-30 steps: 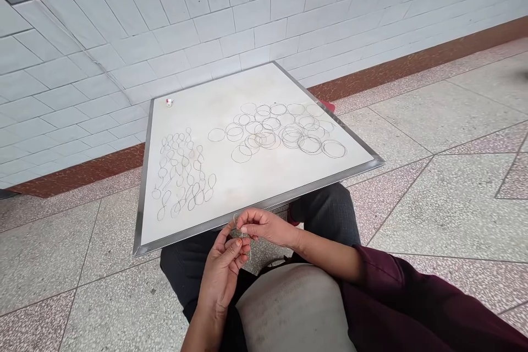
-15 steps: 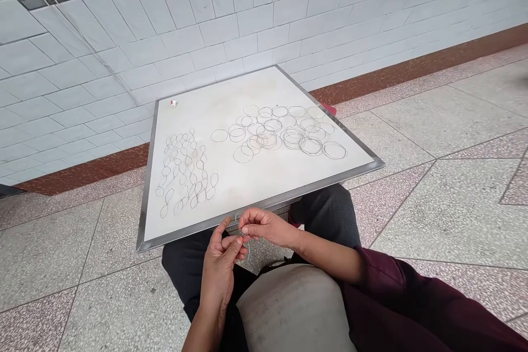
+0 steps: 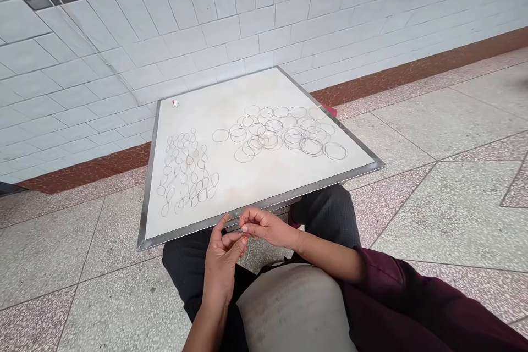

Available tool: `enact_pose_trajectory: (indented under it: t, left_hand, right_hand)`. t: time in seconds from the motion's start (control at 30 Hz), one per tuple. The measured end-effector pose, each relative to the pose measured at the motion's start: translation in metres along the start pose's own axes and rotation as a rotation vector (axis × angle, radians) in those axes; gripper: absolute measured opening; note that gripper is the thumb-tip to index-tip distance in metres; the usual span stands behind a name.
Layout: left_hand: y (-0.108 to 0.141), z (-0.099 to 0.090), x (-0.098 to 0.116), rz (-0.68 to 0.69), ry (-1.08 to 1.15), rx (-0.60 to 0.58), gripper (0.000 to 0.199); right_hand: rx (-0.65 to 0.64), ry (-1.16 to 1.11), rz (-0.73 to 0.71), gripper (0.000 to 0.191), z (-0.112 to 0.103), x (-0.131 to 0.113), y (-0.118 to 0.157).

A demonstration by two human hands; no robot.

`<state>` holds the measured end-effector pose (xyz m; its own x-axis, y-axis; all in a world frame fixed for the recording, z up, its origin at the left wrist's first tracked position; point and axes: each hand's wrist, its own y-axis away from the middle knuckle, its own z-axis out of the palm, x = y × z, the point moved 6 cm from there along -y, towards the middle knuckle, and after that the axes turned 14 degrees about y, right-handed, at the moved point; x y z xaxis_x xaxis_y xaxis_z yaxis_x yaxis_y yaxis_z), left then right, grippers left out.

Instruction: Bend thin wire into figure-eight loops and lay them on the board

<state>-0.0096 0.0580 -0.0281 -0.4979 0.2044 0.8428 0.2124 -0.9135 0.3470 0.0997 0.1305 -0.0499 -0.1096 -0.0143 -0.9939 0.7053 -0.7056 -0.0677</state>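
Note:
My left hand [image 3: 225, 256] and my right hand [image 3: 264, 226] meet just off the near edge of the white table, above my lap. Both are closed in a pinch on a thin wire loop [image 3: 248, 250], whose lower curve hangs below the fingers. A small bit of it also rises above the right fingertips. The left index finger points up beside the table rim. How the wire is bent between the fingertips is hidden. On the table lie many thin wire rings [image 3: 311, 146] at the right and several twisted figure-eight wire loops [image 3: 200, 192] at the left.
The white table [image 3: 256, 179] has a grey metal rim and stands against a tiled wall [image 3: 198, 55]. A small white and red object [image 3: 175, 103] sits at its far left corner. My knees are under the near edge. Speckled floor [image 3: 412, 220] stretches to both sides.
The left thumb and fingers have shifted slightly up and right, closer to the right fingertips. The right hand stays almost in place. The table's wires are unchanged.

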Motion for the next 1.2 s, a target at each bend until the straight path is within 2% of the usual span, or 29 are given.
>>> enact_pose_trajectory:
  t: [0.2,0.43,0.67,0.97,1.2]
  left_hand:
    - [0.000,-0.001,0.004,0.101,-0.166,-0.007,0.078]
    - [-0.003,0.004,0.002,0.108,-0.169,-0.010,0.082]
    - [-0.001,0.004,0.004,0.206,-0.246,0.009,0.078]
    - [0.004,0.007,0.015,0.389,-0.567,0.061,0.062]
    - [0.004,0.005,0.013,0.320,-0.435,0.058,0.076]
  right_hand:
    - [-0.022,0.074,-0.003,0.031,0.002,-0.004,0.001]
    - [0.070,0.246,-0.025,0.023,-0.001,-0.006,0.001]
    - [0.015,0.150,0.006,0.032,0.003,-0.003,0.003]
    - [0.080,0.028,0.021,0.034,0.007,0.010,0.000]
    - [0.113,0.110,0.005,0.030,0.004,0.005,0.001]
